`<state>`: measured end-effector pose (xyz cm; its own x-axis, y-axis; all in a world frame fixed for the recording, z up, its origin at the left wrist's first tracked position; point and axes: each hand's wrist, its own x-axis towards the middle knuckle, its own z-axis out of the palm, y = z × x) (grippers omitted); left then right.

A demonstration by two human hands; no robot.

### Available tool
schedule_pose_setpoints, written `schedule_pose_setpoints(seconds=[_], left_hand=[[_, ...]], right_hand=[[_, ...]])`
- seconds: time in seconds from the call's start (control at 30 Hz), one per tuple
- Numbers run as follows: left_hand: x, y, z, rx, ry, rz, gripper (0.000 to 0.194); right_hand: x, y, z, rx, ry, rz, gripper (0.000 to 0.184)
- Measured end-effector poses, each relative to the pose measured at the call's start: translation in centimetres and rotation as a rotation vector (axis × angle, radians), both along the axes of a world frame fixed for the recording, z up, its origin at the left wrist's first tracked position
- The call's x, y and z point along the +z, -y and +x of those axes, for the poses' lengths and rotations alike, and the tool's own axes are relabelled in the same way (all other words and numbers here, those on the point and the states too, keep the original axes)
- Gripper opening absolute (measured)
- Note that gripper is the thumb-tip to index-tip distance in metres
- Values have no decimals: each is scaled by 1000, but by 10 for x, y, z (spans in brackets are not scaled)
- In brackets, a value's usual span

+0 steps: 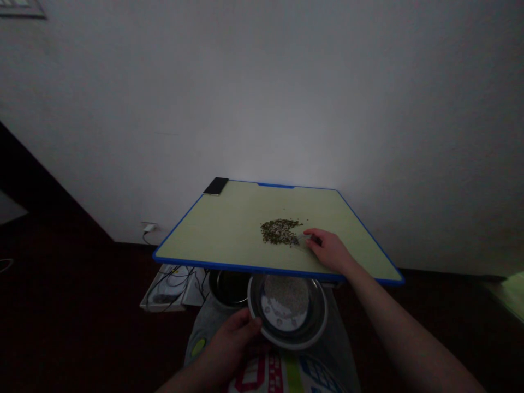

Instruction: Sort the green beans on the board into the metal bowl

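A pale green cutting board (221, 229) with a blue edge lies tilted in front of me. On it sits a small heap of dark green grains (279, 231), with a few stray bits around it. My right hand (327, 250) rests on the board and grips a small, pale, translucent tool (302, 240), possibly a scraper, against the heap's right side. My left hand (233, 341) holds the rim of a round steel bowl (295, 343) below the board's near edge. Pale grains (285, 297) lie in the bowl.
A black phone (215, 186) lies at the board's far left corner. A dark metal pot (229, 287) stands under the board's near edge, beside papers and tangled cables (167, 286). A plug sits in a wall socket (149, 228). A white wall rises behind.
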<state>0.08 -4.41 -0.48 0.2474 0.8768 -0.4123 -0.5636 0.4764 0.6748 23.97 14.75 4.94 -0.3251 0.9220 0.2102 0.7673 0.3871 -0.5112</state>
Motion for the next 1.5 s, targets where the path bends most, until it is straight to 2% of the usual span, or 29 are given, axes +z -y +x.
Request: schedule_pose_setpoints(seconds=[0.13,0.3,0.43,0.63,0.97,1.23,1.5], left_hand=[[4,0,1,9,-8,-12,33],[-1,0,0,10,-13,-4,31],[-5,0,0,5,-11,0,32],[-1,0,0,6,-27,-23,38],[-1,0,0,-1,-59,-18,40],[-6,1,-1,5,-56,-2,37],[-4,-1,-1,13,-49,-16,39]], right_hand=[[2,2,4,53,-13,-40,35],[0,1,9,62,-66,-79,34],[-2,-3,6,38,-54,-40,34],[0,-8,0,59,-9,-17,33],[-1,-5,6,133,-8,-82,33],[1,5,-9,133,4,-32,31],[5,19,-28,234,6,-56,32]])
